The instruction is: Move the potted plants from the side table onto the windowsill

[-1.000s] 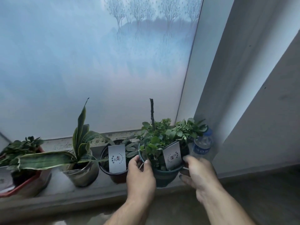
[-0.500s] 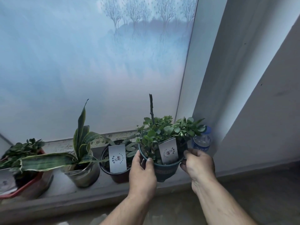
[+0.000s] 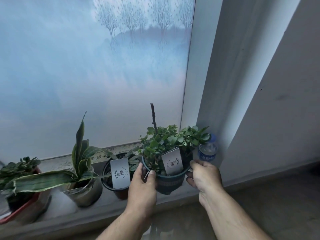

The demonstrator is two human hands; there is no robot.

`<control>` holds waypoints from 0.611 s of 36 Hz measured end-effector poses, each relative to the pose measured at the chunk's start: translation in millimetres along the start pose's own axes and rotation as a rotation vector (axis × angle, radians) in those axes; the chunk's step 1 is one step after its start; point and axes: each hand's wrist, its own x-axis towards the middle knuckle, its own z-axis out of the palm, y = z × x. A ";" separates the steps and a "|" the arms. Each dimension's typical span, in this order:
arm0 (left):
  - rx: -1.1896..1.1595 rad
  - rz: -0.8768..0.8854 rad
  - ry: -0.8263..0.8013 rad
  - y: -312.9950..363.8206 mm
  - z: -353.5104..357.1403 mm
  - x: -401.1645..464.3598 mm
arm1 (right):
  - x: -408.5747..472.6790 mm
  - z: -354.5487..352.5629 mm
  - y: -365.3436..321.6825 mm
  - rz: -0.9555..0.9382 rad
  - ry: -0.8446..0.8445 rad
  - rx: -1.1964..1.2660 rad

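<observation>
Both hands, left hand (image 3: 142, 186) and right hand (image 3: 204, 175), fingers clamped on the dark green pot (image 3: 170, 181), steady its leafy plant at the windowsill (image 3: 110, 203) right end, beside a water bottle (image 3: 207, 151).

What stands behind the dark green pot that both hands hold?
Behind the dark green pot, to its right, stands a water bottle with a blue label. Leaves and the right hand hide its base.

I can read nothing clearly: the water bottle's blue label (image 3: 207, 156) and two plant tags (image 3: 120, 173) (image 3: 172, 161) carry print too blurred.
</observation>
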 end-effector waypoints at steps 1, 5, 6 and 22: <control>-0.012 -0.009 -0.010 3.4 -1.9 -4.3 | 0.8 -0.6 0.9 -0.007 0.006 -0.006; 0.005 -0.037 -0.041 8.1 -23.3 -19.9 | -2.2 -3.9 2.0 -0.085 0.058 -0.028; 0.013 -0.038 -0.043 7.4 -30.3 -23.0 | -5.2 -4.8 0.8 -0.111 0.072 -0.036; 0.049 0.197 0.078 49.5 -84.2 -55.5 | -151.6 36.6 -0.3 -0.688 -0.455 -0.208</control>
